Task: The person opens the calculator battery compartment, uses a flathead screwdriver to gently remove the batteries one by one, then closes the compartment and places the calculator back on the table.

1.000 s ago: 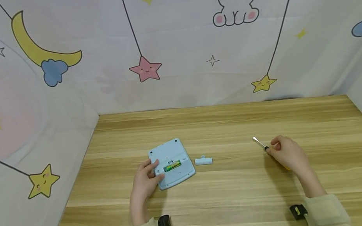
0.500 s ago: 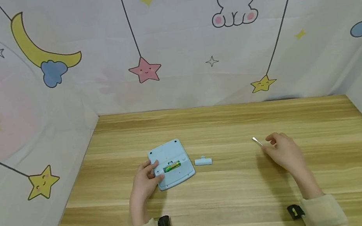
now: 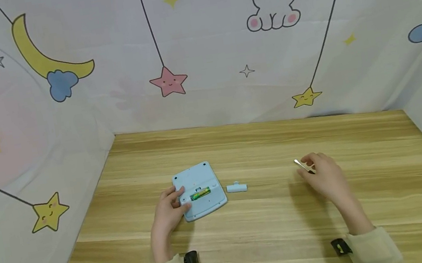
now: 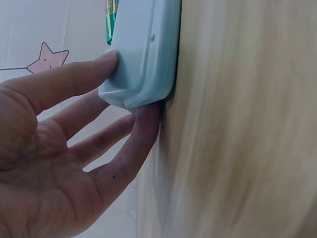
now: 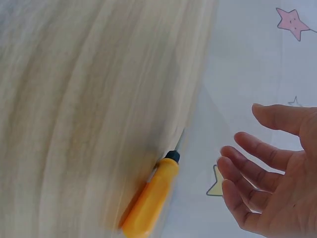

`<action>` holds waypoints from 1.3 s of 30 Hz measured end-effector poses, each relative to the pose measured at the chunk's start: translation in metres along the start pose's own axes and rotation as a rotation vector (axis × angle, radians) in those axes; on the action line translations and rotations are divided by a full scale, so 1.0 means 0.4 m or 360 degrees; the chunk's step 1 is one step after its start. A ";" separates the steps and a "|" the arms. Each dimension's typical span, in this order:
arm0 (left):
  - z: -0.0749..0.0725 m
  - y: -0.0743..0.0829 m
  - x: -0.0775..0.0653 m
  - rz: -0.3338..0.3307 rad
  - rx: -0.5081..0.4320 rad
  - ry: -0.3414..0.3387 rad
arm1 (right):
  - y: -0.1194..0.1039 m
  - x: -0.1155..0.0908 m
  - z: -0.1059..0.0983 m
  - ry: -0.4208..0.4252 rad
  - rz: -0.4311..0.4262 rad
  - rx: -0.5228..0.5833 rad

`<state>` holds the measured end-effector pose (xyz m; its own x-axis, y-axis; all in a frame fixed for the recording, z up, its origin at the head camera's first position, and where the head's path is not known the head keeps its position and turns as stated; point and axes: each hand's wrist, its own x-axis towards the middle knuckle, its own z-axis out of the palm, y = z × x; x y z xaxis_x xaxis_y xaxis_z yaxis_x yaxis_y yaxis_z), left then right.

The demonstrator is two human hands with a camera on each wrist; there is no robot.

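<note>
A light-blue calculator (image 3: pixel 201 176) lies face down left of the table's middle. Its battery compartment is uncovered, and a green battery (image 3: pixel 200 193) sits inside. My left hand (image 3: pixel 167 212) holds the calculator by its left edge; in the left wrist view, the thumb lies on the upward-facing back and a finger reaches under the rim. On the right, a screwdriver (image 5: pixel 154 196) with an orange handle and metal shaft lies on the table. Over it hovers my right hand (image 3: pixel 327 177), apart from it, fingers loosely bent and holding nothing. In the head view this hand hides the handle.
The small light-blue battery cover (image 3: pixel 237 187) lies just right of the calculator. A wooden table (image 3: pixel 260 234) carries everything. White fabric walls (image 3: pixel 223 102) with cartoon prints stand at its back and sides.
My right hand has let go of the screwdriver, which stays on the table, and has shifted slightly left above it. The left hand and calculator hold still.
</note>
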<state>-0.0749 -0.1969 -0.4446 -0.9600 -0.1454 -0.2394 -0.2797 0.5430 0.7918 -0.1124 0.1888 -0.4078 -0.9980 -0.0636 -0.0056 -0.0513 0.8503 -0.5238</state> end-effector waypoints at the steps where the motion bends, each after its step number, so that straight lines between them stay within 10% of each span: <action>1: 0.000 0.000 0.000 -0.0001 0.0002 0.0000 | -0.005 0.000 -0.001 0.0002 -0.0005 0.0006; 39: -0.001 0.002 -0.001 0.0002 0.0032 0.0004 | -0.151 -0.006 0.104 0.0073 -0.0271 -0.0001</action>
<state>-0.0747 -0.1966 -0.4435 -0.9603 -0.1467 -0.2371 -0.2782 0.5594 0.7808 -0.1052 0.1157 -0.4115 -0.9756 -0.1828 0.1220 -0.2196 0.8297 -0.5132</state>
